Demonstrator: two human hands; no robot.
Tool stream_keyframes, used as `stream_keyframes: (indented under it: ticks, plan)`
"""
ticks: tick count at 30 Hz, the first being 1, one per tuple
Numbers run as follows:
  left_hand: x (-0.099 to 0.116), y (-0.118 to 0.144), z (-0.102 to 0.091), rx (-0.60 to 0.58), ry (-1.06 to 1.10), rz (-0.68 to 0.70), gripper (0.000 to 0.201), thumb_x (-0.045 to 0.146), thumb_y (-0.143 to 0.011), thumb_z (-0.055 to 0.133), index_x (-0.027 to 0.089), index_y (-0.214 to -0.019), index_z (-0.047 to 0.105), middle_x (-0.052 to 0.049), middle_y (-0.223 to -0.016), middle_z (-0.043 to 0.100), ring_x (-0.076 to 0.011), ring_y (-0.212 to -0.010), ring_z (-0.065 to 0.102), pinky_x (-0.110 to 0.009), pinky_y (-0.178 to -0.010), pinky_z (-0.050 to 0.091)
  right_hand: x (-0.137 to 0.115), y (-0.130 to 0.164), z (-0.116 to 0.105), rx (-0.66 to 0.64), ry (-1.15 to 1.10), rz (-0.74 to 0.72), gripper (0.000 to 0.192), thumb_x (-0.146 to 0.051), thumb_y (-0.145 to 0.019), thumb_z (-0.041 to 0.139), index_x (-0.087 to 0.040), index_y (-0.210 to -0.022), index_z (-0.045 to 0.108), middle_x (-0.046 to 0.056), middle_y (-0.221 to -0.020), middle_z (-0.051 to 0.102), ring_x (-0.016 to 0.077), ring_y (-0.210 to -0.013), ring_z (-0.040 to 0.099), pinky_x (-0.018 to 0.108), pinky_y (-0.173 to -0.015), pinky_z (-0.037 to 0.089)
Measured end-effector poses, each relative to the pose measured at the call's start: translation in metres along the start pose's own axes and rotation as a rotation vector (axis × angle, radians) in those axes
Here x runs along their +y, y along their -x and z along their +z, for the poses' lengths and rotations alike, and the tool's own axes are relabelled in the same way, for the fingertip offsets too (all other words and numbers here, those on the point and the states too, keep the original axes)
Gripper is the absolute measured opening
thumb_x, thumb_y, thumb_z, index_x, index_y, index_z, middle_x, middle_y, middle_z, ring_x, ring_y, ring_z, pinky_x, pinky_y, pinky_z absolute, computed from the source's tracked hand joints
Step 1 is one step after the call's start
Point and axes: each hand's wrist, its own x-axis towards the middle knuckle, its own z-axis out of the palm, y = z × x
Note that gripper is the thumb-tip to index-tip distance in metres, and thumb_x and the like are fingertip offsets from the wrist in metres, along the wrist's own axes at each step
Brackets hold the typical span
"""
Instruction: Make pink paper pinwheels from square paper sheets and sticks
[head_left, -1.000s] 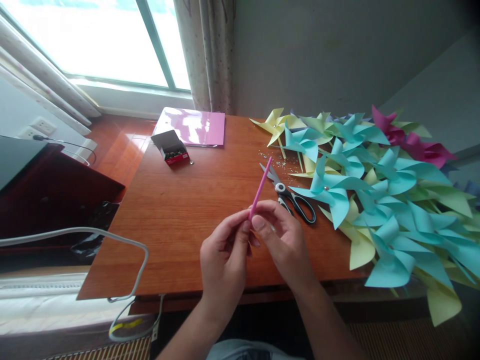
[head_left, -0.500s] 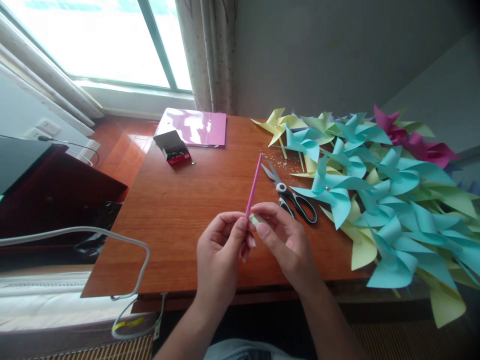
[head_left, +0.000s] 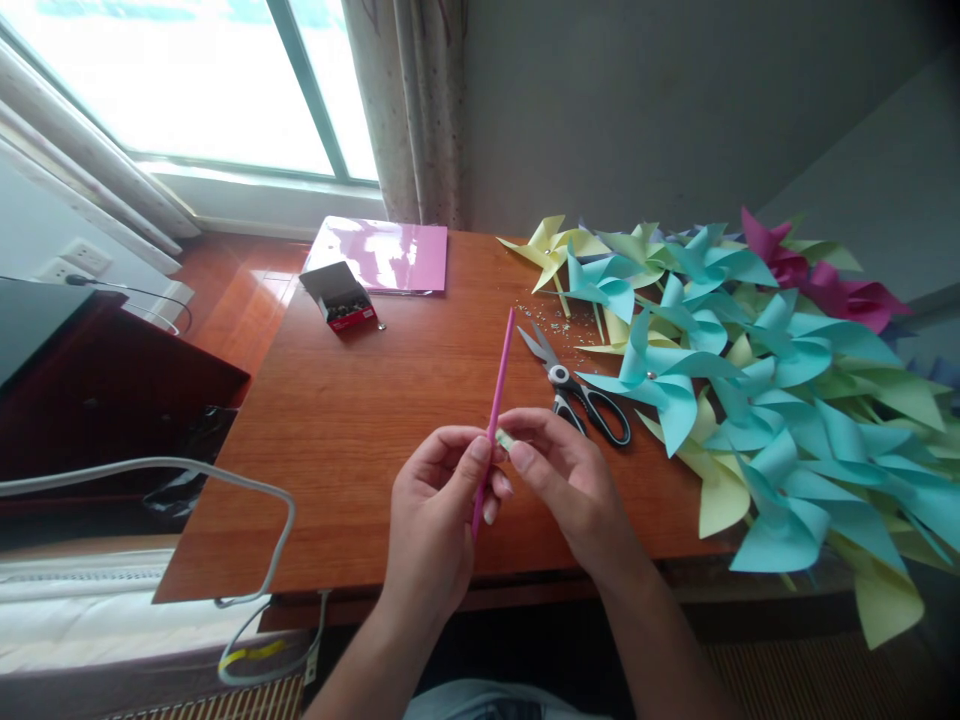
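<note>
The left hand (head_left: pixel 439 510) holds a thin pink plastic stick (head_left: pixel 496 405) between the thumb and the fingers. The stick points up and away, over the brown wooden tabletop (head_left: pixel 352 430), and its low end pokes out just under the thumb. The right hand (head_left: pixel 566 480) is right beside the left hand. Its thumb and first finger pinch a small pale green bit (head_left: pixel 505 439) that touches the stick. It is too small to tell what it is.

Just past the right hand, black-handled metal scissors (head_left: pixel 574 385) lie flat on the tabletop with the blades a little apart. Tiny shiny scraps (head_left: pixel 559 322) are scattered near the blade tips. On the right side lies a big pile of folded paper pinwheels (head_left: pixel 750 390), mostly blue and pale yellow, with a few dark pink ones at the far end. Some hang over the edge of the tabletop.

At the far side of the tabletop is a shiny pink paper sheet (head_left: pixel 386 255). A small open red box of little metal pieces (head_left: pixel 339 298) sits on its near corner. A grey cable (head_left: pixel 225 480) loops by the left edge of the tabletop. A window (head_left: pixel 172 80) and a pale curtain (head_left: pixel 412 110) are behind.
</note>
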Motion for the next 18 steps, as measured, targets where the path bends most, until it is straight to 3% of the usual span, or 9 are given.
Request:
stream_keyframes:
  ticks: [18]
  plan:
    - [-0.0051, 0.0005, -0.0057, -0.011, -0.144, 0.072, 0.014, 0.026, -0.082, 0.079, 0.014, -0.085, 0.071, -0.001, -0.068, 0.069, -0.0093, -0.058, 0.062, -0.014, -0.047, 0.046, -0.0013, -0.0058, 0.0005, -0.003, 0.091, 0.110, 0.016, -0.034, -0.091, 0.063, -0.019, -0.097, 0.067, 0.004, -0.091, 0.069, 0.0201, -0.086, 0.065, 0.032, -0.077, 0.053]
